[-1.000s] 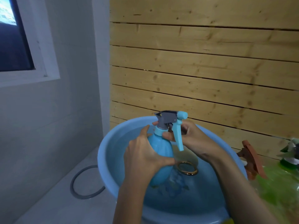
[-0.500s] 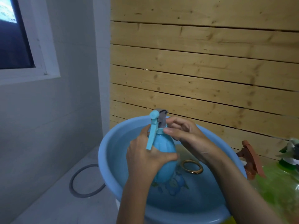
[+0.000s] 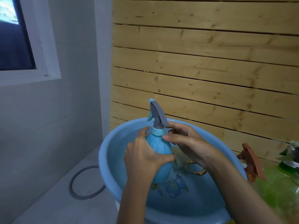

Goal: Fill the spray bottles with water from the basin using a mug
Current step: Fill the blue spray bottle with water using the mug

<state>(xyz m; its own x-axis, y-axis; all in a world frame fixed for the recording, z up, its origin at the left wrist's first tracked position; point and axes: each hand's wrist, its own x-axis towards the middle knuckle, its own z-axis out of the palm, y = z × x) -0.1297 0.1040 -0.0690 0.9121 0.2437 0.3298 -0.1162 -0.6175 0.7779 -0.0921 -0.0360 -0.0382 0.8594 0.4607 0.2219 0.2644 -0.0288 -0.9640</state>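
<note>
Head view — spray bottle: left hand grips body, right hand pinches collar.

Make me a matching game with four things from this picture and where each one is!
Things:
1. blue bottle
2. mug
3. hose
4. orange sprayer

Places:
A. on the floor, left of the basin
B. held by the left hand and right hand
C. inside the basin
D. right of the basin, on top of a green bottle

Pairs: 1-B, 2-C, 3-A, 4-D
</note>
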